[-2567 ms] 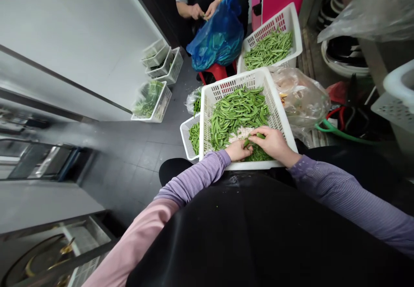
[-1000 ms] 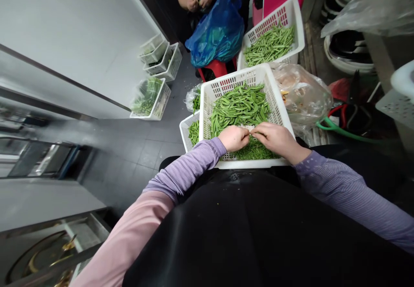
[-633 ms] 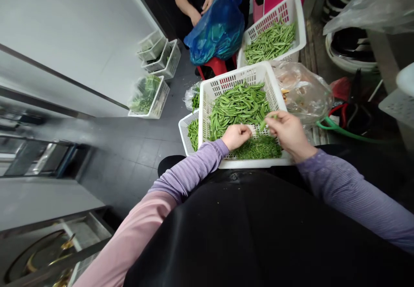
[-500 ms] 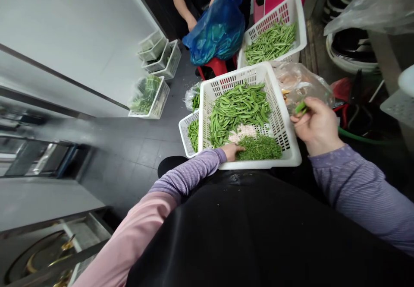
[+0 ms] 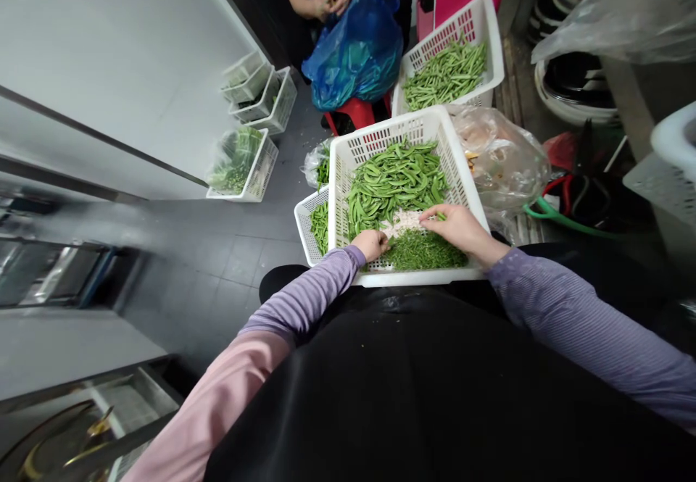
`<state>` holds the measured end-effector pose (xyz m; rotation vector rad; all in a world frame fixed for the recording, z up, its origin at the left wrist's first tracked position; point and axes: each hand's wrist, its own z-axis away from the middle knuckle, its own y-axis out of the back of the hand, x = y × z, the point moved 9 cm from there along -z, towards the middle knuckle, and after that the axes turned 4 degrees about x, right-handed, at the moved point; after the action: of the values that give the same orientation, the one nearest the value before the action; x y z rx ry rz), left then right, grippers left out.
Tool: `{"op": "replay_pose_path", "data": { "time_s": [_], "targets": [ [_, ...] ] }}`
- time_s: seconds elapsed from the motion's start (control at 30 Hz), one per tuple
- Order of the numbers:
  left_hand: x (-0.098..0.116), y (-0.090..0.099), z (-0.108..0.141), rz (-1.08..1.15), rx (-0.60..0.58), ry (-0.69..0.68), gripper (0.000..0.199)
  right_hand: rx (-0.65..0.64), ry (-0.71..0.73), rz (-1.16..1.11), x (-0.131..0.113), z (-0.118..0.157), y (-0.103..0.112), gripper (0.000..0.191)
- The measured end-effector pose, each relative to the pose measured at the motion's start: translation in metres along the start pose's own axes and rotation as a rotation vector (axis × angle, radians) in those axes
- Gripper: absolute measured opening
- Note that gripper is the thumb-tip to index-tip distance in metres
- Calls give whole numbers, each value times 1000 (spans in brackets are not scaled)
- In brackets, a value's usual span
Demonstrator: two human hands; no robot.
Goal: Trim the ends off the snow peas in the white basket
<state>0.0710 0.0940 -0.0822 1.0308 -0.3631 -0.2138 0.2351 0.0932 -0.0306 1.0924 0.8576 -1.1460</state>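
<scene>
A white slatted plastic basket [image 5: 465, 167] sits in front of my lap. Flat green pea pods [image 5: 399, 177] are heaped in its far part. Its near part has a pile of fine, stringy green bits [image 5: 424, 250], and a patch of pale pinkish pieces [image 5: 405, 219] lies between the two. My left hand [image 5: 370, 245] is closed at the left end of the stringy pile, fingertips pinched; what they hold is too small to make out. Over the pale patch, my right hand [image 5: 455, 228] pinches a pea pod [image 5: 441, 216], mostly hidden by the fingers.
Another white basket [image 5: 494, 47] of green pods stands behind. A clear plastic bag [image 5: 503, 152] lies to the right, a smaller basket [image 5: 300, 225] to the left. Across from me a person's hands [image 5: 331, 2] meet above a blue bag [image 5: 353, 54] on a red stool [image 5: 356, 112].
My right hand has come in from beyond the basket's right edge to over the pale patch. My left hand has drawn slightly left and curled its fingers. The other person's hands have come together.
</scene>
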Motion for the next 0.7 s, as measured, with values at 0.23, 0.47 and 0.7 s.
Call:
{"op": "replay_pose_path", "data": {
  "time_s": [0.23,0.47,0.7],
  "targets": [
    [43,62,25,461,314,-96,15,-3,343,258,-22,11,-20,10],
    [58,87,37,543,412,-46,10,90,571,633,-35,28,-18,14],
    [42,41,23,1077,148,219,8,122,541,376,-42,29,-6,10]
  ]
}}
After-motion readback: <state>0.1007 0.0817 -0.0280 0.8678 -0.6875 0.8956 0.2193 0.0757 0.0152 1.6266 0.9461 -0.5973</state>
